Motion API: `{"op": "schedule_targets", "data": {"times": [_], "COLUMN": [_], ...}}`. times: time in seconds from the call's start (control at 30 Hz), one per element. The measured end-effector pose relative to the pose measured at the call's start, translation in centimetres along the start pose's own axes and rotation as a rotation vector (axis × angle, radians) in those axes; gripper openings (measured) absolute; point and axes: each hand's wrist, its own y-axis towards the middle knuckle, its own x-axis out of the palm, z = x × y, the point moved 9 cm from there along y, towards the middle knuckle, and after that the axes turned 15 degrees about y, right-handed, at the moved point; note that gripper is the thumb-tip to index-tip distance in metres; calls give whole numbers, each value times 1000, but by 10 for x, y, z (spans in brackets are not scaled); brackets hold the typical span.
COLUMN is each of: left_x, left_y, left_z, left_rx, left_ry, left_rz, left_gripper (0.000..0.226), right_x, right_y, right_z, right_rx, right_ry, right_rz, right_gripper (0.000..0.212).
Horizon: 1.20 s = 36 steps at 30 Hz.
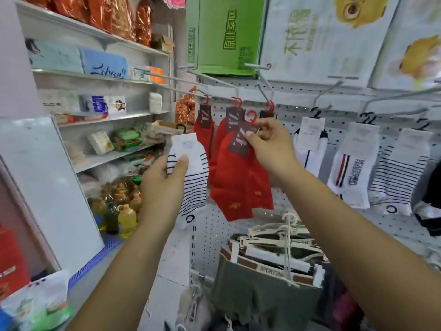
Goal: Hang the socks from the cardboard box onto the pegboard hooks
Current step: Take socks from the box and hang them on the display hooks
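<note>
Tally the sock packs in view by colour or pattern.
Red socks: 3, one pinched by the right hand, two hanging.
White socks with thin horizontal stripes: 2, one held by the left hand, one hanging.
White socks with a vertical stripe: 2, both hanging.
Total: 7; a dark card behind the right hand is too hidden to count.

Both my forearms reach forward; my left hand (pixel 164 185) grips a white black-striped sock (pixel 194 180) (thumb in front), my right hand (pixel 269 146) pinches a dark cardboard sock label (pixel 241 140).
</note>
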Motion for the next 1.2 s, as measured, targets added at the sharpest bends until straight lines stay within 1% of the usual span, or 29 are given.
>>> {"op": "schedule_targets", "data": {"times": [0.2,0.3,0.5,0.6,0.67,0.73,0.8,0.87,0.93,1.07,1.2], "left_x": [7,9,17,22,26,31,44,64,87,136,188], "left_y": [33,39,35,29,26,21,12,-4,-23,-63,-103], "left_z": [2,5,0,2,4,7,12,23,34,62,91], "left_rx": [-4,2,-81,-119,-112,-71,-2,76,125,216,277], "left_ry": [-68,-67,-174,-241,-232,-196,-144,-90,-68,-39,-34], "left_rz": [-82,-136,-239,-279,-289,-309,-361,-433,-502,-609,-708], "left_gripper": [15,16,16,17,18,20,23,23,23,23,23], "right_x": [27,36,48,42,32,20,10,-3,-26,-95,-166], "right_y": [65,85,82,68,49,23,-12,-47,-74,-100,-109], "right_z": [-5,-4,9,4,-1,-1,-2,-9,-20,-29,-33], "right_rx": [-129,-154,-155,-114,-86,-63,-39,-36,-58,-70,-81], "right_ry": [-140,-202,-305,-295,-232,-130,-39,-1,51,117,83], "right_rz": [72,66,-10,-2,38,41,-22,-90,-103,26,142], "right_gripper": [21,21,34,43,43,33,27,28,28,26,27]}}
